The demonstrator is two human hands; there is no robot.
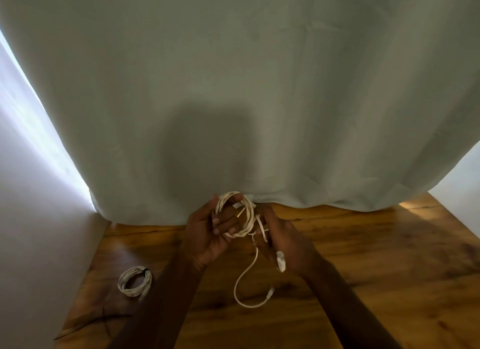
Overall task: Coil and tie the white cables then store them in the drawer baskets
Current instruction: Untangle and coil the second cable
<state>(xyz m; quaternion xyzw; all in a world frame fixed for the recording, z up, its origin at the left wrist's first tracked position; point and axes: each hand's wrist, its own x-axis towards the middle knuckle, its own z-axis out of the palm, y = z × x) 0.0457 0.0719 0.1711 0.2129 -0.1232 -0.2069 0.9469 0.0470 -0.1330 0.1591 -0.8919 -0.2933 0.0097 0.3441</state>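
At frame centre, above a wooden floor (pixel 363 257) and before a pale curtain (pixel 233 76), the left hand (pixel 207 231) gripped a white cable coil (pixel 237 213); the right hand (pixel 285 244) pinched its loose end. A tied coil (pixel 135 281) lay lower left.

Counter (pixel 363 270): wood, glossy varnish, dark grain streaks. Curtain (pixel 233 89) at 12 o'clock: matt woven cloth, softly creased. Cables (pixel 237 213): smooth white plastic sheath. Tied coil (pixel 135 281) at 8 o'clock: same plastic.

I count white cables: 2 — one tied coil (pixel 135 281), one part-wound coil (pixel 237 213) with loose tail | hands: 2, left hand (pixel 207 228), right hand (pixel 284 241) | curtain (pixel 259 89): 1 | wooden counter (pixel 363 270): 1
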